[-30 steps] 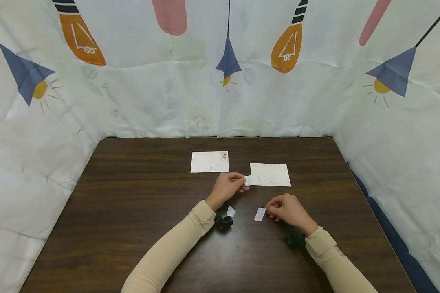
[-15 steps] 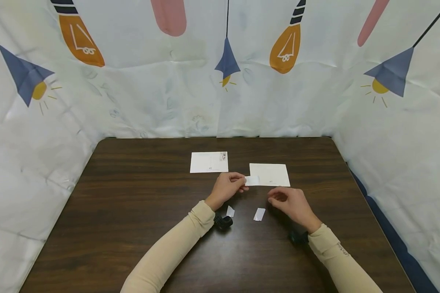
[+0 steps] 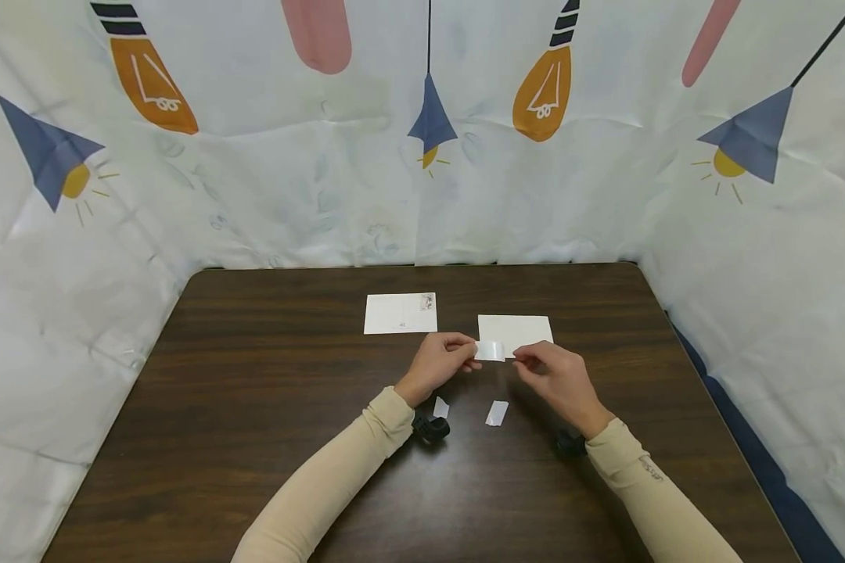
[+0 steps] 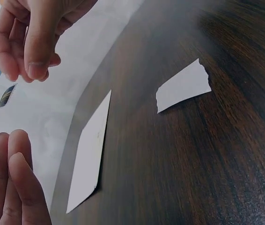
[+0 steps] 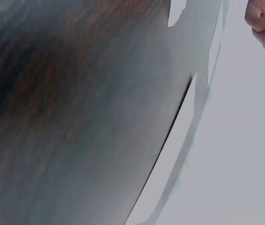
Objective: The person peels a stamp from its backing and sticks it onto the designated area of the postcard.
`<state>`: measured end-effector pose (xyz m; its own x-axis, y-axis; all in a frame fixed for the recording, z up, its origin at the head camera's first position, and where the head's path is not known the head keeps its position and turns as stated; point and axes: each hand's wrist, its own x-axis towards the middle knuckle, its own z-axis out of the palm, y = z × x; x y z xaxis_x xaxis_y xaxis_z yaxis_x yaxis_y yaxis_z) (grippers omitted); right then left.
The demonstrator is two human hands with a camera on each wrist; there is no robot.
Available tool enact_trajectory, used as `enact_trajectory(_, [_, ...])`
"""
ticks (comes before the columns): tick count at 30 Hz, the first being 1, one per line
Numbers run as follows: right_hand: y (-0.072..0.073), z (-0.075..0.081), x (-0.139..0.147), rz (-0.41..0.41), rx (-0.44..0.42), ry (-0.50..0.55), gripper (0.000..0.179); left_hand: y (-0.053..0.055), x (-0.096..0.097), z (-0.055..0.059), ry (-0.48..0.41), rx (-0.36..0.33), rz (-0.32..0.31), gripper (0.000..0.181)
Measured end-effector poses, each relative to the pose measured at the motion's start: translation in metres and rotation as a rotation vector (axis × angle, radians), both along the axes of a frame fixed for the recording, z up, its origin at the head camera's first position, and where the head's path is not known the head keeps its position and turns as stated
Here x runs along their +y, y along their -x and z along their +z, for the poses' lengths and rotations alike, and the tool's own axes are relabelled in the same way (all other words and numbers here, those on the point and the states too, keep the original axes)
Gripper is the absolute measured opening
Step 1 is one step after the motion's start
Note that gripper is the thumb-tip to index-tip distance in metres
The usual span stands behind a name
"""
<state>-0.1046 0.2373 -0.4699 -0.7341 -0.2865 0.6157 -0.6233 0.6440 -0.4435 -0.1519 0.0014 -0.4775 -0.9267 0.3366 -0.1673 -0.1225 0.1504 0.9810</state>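
My left hand (image 3: 440,361) pinches one end of a short, glossy strip of tape (image 3: 490,351), held up in front of the right white card (image 3: 514,331). In the left wrist view the tape (image 4: 5,97) looks thin and partly see-through. My right hand (image 3: 556,379) is at the strip's other end, thumb and fingers slightly bent with a small gap to it. Two small white pieces lie on the table below the hands: a right piece (image 3: 497,413), with ragged ends in the left wrist view, and a left piece (image 3: 441,407) beside the left wrist.
Another white card (image 3: 400,313), with a small printed picture in its upper right corner, lies at the back left of the right card. The dark wooden table (image 3: 253,391) is enclosed by a white printed curtain (image 3: 289,188). Each wrist wears a black camera (image 3: 431,428).
My right hand has let go of the right white piece on the table and moved up and back to the tape's free end. My left hand keeps its pinch; the strip has shifted slightly.
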Motion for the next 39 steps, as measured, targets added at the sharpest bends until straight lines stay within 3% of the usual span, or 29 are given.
enact_trajectory(5, [0.004, -0.002, 0.001, 0.017, 0.083, -0.028, 0.031, -0.001, 0.002, 0.002, 0.002, -0.008, -0.018, 0.023])
enact_trajectory(14, [0.008, 0.000, 0.001, 0.054, 0.111, -0.043, 0.030, -0.002, 0.007, 0.007, 0.000, -0.006, -0.030, 0.024])
enact_trajectory(29, [0.010, -0.002, 0.005, 0.119, 0.178, -0.115, 0.032, 0.001, 0.012, 0.002, -0.005, -0.025, -0.034, 0.024])
enact_trajectory(39, [0.015, -0.004, 0.005, 0.150, 0.200, -0.106, 0.031, 0.001, 0.014, -0.002, 0.002, -0.040, -0.033, 0.024])
